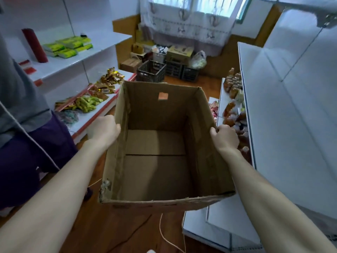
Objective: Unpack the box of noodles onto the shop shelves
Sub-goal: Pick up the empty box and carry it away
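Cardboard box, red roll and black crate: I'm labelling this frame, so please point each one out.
cardboard box (156, 170), head view, bare inside floor.
red roll (34, 45), head view, middle of its side.
black crate (151, 71), head view, its front wall.

Fingers of left hand (104, 130) unseen against box (119, 152)

Only arms in view. Left forearm (54, 198) and right forearm (273, 198) bare along their whole visible length, frame bottom to wrist. Left hand (104, 131) and right hand (225, 136) bare too. Forearms slim, smooth, widening toward the bottom corners: wide-angle stretch. Right hand shows its back, knuckle row and thumb. Left hand shows its back and knuckles; fingertips hidden. Focus soft, finer detail unreadable.
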`<state>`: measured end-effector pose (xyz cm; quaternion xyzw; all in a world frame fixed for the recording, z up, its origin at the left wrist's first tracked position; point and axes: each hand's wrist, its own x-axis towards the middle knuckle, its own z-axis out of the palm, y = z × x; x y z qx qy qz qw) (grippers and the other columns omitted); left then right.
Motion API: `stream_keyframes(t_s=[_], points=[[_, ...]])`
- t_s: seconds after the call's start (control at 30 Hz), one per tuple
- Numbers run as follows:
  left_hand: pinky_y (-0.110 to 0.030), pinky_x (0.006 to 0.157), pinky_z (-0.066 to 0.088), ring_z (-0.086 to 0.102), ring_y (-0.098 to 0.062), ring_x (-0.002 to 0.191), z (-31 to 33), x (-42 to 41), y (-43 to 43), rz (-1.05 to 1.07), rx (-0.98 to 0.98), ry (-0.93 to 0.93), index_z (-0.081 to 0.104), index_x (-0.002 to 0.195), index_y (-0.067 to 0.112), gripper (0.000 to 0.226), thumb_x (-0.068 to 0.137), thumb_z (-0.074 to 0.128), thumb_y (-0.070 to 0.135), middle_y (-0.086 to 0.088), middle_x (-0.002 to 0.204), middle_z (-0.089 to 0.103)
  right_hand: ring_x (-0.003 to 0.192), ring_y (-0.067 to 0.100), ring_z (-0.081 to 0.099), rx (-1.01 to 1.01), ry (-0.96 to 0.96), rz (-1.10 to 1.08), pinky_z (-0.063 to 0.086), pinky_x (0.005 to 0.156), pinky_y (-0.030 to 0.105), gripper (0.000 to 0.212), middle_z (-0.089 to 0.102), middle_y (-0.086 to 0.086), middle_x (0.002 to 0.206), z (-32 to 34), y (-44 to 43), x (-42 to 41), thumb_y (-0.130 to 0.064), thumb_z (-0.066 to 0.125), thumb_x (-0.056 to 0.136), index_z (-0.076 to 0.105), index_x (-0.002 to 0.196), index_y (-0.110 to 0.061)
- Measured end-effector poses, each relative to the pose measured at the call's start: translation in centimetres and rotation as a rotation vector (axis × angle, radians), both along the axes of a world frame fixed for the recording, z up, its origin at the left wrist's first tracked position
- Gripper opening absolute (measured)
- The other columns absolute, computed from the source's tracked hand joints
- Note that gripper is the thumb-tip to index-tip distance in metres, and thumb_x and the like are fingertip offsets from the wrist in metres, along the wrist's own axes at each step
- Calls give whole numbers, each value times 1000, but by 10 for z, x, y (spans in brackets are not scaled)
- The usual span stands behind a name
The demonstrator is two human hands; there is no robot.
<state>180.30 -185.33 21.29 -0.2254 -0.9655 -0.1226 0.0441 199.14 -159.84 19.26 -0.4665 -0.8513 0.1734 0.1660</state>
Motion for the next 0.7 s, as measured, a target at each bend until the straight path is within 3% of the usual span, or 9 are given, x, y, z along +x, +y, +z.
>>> stream_keyframes(t_s=[0.17,0.27,0.47,0.63,0.7], points=[[-30,52,30,48,-26,70,0,-70,70,-42,-10,2,58,98,0,27,95,47,24,-9,76,49,87,33,62,-12,7,-83,43,68,32,32,66,14,89,4,58,-57,-30,45,94,65,90,-5],[-26,43,22,45,-23,67,3,-99,101,-67,11,0,57,99,1,25,95,47,23,-9,75,47,81,29,58,19,-23,-108,36,64,27,34,62,12,85,9,82,-82,-30,45,95,64,91,-3],[-26,47,25,44,-21,63,-1,-195,194,-147,36,-42,56,94,1,24,95,47,24,-6,70,46,87,35,61,72,-23,-168,36,65,28,35,66,18,92,8,164,-160,-30,45,95,64,91,0],[-34,62,39,60,-35,85,-5,-286,282,-240,62,-19,58,98,1,28,95,48,27,-14,88,60,90,36,61,95,-18,-248,37,66,29,37,66,18,95,6,229,-227,-30,45,94,64,94,1],[-35,64,43,61,-35,85,-6,-320,317,-273,81,-7,59,98,3,28,94,49,28,-15,89,62,92,36,60,91,4,-284,37,68,29,37,65,19,96,6,254,-251,-30,45,95,65,95,2]])
